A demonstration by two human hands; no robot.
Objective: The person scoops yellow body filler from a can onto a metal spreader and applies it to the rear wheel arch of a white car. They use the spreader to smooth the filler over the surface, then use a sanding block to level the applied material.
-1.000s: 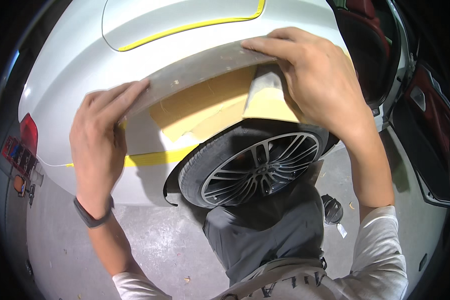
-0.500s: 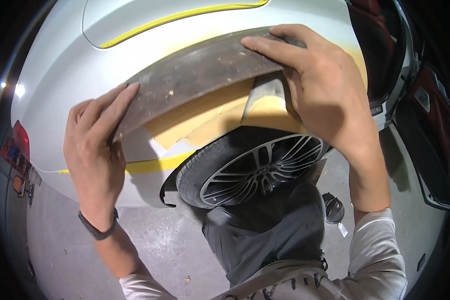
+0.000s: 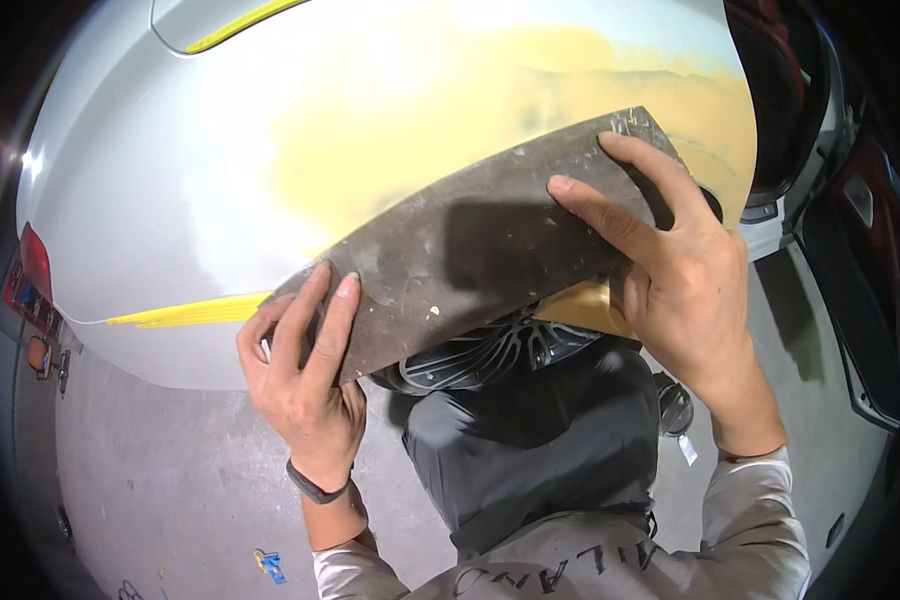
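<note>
A long, thin, dark brown-grey flexible sheet (image 3: 410,265), scuffed and flecked with specks, is held between my hands over the rear wheel arch of a white car (image 3: 110,230). My left hand (image 3: 305,385) grips its lower left end, fingers on top and thumb out of sight beneath. At the upper right end my right hand (image 3: 695,285) holds it too, two fingers spread on the face. The sheet slants up to the right, slightly bowed. Above it, the body panel carries a broad pale-yellow patch (image 3: 360,150). Whether the sheet touches the panel, I cannot tell.
Below the sheet show part of the wheel (image 3: 460,365) and tan masking paper (image 3: 585,310). Yellow tape (image 3: 200,310) runs along the panel's left. An open car door (image 3: 855,220) stands at right. On the floor lie a dark round object (image 3: 674,408) and a blue-yellow scrap (image 3: 269,566).
The sheet has come down and to the right and tilts more steeply, uncovering the yellow patch and covering most of the wheel. My left hand moved right and down with it; both hands keep hold.
</note>
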